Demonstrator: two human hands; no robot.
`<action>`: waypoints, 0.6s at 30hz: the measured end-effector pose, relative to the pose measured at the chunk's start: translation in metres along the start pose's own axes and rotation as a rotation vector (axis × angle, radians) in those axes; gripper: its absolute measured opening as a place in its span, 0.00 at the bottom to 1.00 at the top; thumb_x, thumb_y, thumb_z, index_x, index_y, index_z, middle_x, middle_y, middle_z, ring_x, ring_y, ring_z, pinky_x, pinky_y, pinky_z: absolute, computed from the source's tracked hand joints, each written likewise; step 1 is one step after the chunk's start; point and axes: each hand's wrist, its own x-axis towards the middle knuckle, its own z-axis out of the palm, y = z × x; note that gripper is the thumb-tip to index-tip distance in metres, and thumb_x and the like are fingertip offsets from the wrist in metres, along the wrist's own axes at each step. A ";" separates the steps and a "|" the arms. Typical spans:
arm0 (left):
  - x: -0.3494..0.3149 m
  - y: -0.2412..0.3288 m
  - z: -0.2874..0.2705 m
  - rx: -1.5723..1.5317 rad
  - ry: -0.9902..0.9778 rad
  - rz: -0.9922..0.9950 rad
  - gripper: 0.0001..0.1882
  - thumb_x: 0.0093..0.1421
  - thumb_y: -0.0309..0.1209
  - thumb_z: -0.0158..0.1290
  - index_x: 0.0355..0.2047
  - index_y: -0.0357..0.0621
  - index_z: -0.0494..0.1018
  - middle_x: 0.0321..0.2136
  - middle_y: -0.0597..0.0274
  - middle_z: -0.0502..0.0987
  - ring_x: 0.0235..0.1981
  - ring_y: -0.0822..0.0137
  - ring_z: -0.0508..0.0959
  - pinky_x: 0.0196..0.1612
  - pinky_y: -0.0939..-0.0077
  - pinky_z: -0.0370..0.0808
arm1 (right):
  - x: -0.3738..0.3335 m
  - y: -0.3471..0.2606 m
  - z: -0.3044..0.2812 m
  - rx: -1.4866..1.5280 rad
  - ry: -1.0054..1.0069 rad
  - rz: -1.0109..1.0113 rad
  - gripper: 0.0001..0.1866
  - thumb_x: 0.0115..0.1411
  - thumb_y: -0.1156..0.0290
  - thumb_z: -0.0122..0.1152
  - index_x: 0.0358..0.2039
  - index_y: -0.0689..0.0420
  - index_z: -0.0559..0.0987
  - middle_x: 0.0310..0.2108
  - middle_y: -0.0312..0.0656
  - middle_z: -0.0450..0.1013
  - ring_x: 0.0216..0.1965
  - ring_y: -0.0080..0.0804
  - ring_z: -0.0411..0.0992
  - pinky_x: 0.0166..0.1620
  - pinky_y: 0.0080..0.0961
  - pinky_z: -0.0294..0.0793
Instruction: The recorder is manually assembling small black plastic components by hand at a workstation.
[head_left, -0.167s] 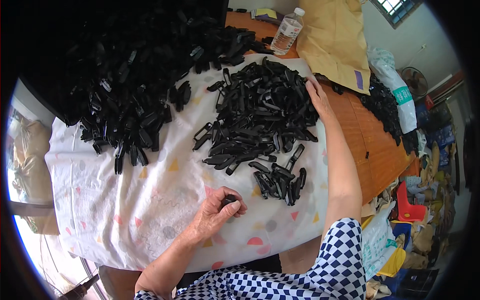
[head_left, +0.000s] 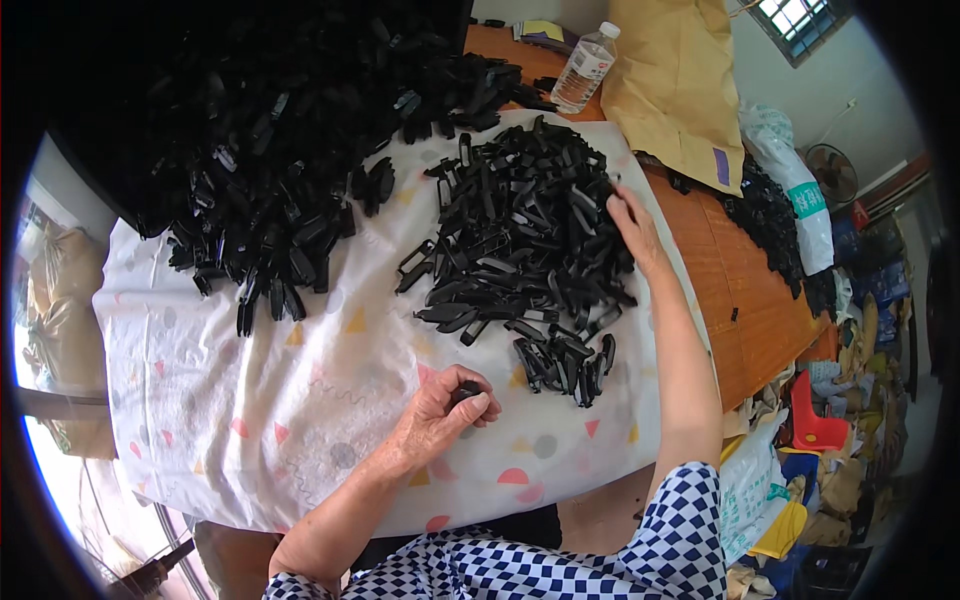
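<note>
Near the front of the cloth, my left hand (head_left: 448, 412) is closed around a small black plastic piece (head_left: 466, 391), most of it hidden by the fingers. My right hand (head_left: 636, 232) reaches to the right side of a heap of black plastic clips (head_left: 530, 220). Its fingers are stretched out and lie against the heap's edge, and I see no piece gripped in them. A small separate cluster of the same clips (head_left: 566, 365) sits just in front of the heap, beyond and right of my left hand.
A patterned white cloth (head_left: 230, 400) covers much of the wooden table (head_left: 750, 310). A larger black pile (head_left: 260, 190) spreads at the far left. A water bottle (head_left: 585, 68) and a brown paper sack (head_left: 675, 90) stand at the back. A red chair (head_left: 815, 415) is at the right.
My right hand has slid slightly nearer along the heap's right edge. My left hand keeps its hold on the small black piece. The whole view has shifted a little.
</note>
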 end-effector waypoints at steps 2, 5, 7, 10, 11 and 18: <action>-0.001 0.003 0.001 0.007 0.016 -0.003 0.09 0.66 0.31 0.47 0.42 0.39 0.67 0.35 0.60 0.76 0.37 0.73 0.75 0.42 0.77 0.74 | -0.024 -0.012 0.009 -0.030 -0.022 -0.143 0.23 0.61 0.58 0.55 0.52 0.61 0.72 0.47 0.46 0.71 0.48 0.37 0.69 0.52 0.26 0.65; 0.000 0.002 0.001 0.037 -0.016 -0.009 0.10 0.66 0.32 0.48 0.42 0.38 0.67 0.34 0.61 0.76 0.36 0.73 0.75 0.42 0.77 0.74 | -0.060 -0.035 0.016 0.019 -0.094 -0.213 0.19 0.60 0.64 0.56 0.48 0.63 0.73 0.45 0.46 0.71 0.48 0.38 0.69 0.52 0.26 0.65; 0.000 0.002 0.001 0.045 -0.027 0.013 0.11 0.66 0.32 0.47 0.43 0.38 0.66 0.33 0.61 0.76 0.36 0.74 0.75 0.42 0.78 0.74 | -0.076 -0.052 0.022 -0.067 -0.100 -0.387 0.19 0.57 0.62 0.61 0.45 0.61 0.75 0.45 0.46 0.69 0.48 0.42 0.68 0.53 0.30 0.65; -0.002 0.002 0.002 0.077 -0.048 0.038 0.11 0.66 0.32 0.46 0.45 0.38 0.66 0.32 0.64 0.75 0.35 0.75 0.73 0.42 0.79 0.72 | -0.085 -0.095 0.035 -0.363 0.012 -0.634 0.20 0.49 0.59 0.68 0.39 0.56 0.77 0.46 0.44 0.68 0.49 0.46 0.66 0.52 0.39 0.63; -0.003 0.002 0.002 0.093 -0.074 0.045 0.11 0.67 0.31 0.45 0.46 0.40 0.66 0.33 0.63 0.75 0.36 0.74 0.73 0.42 0.79 0.72 | -0.087 -0.117 0.044 -0.406 0.029 -0.690 0.20 0.48 0.59 0.69 0.39 0.55 0.78 0.47 0.43 0.68 0.49 0.45 0.66 0.52 0.39 0.63; -0.010 0.004 0.002 0.077 -0.098 0.052 0.09 0.68 0.33 0.43 0.44 0.42 0.66 0.30 0.67 0.71 0.32 0.77 0.71 0.38 0.80 0.71 | -0.073 -0.167 0.153 -0.557 -0.370 -0.818 0.28 0.52 0.51 0.63 0.51 0.53 0.72 0.52 0.45 0.64 0.53 0.45 0.63 0.55 0.41 0.60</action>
